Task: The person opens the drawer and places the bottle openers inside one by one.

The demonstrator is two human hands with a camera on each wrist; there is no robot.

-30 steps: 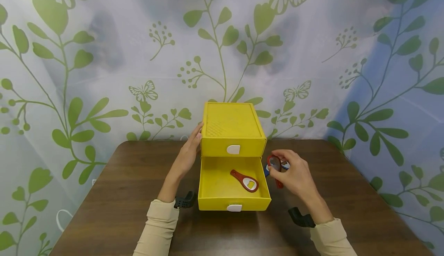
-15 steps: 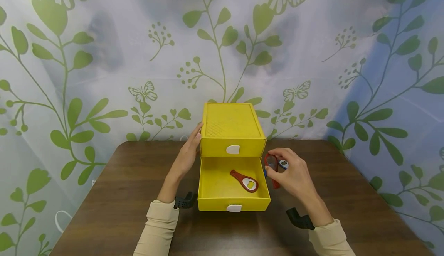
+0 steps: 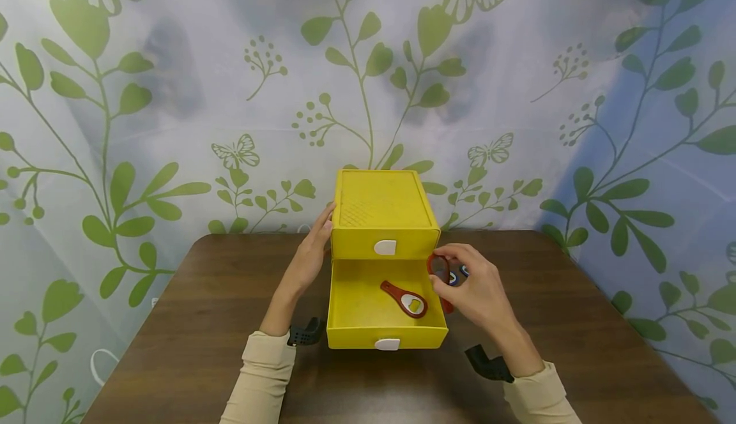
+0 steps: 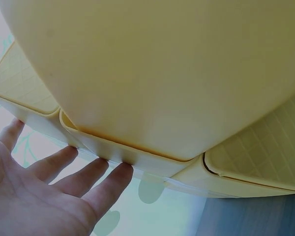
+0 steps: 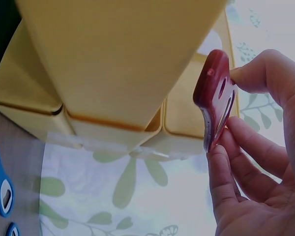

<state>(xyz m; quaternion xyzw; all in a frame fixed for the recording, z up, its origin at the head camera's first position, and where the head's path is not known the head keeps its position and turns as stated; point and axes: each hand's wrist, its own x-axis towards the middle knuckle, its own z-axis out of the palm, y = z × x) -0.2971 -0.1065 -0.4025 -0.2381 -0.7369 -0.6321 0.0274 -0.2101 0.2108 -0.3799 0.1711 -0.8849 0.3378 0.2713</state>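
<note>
My right hand [image 3: 474,283] pinches a red bottle opener [image 5: 215,96] between thumb and fingertips, beside the right wall of the pulled-out lower drawer [image 3: 352,299]. A second red bottle opener [image 3: 405,299], with a pale centre, lies in that drawer. The drawer belongs to a small yellow two-drawer cabinet [image 3: 385,199], whose upper drawer [image 3: 356,244] is closed. Fingers extended, my left hand [image 3: 307,263] rests against the cabinet's left side. In the left wrist view its fingertips [image 4: 120,172] touch the yellow plastic.
On the brown table [image 3: 213,322], right of the cabinet, lie two blue bottle openers [image 5: 4,191], partly hidden by my right hand in the head view. White tabs mark both drawer fronts. A leaf-patterned curtain [image 3: 230,92] hangs behind the table.
Holding the red bottle opener, my right hand has moved left, closer to the open drawer. My left hand stays at the cabinet's side.
</note>
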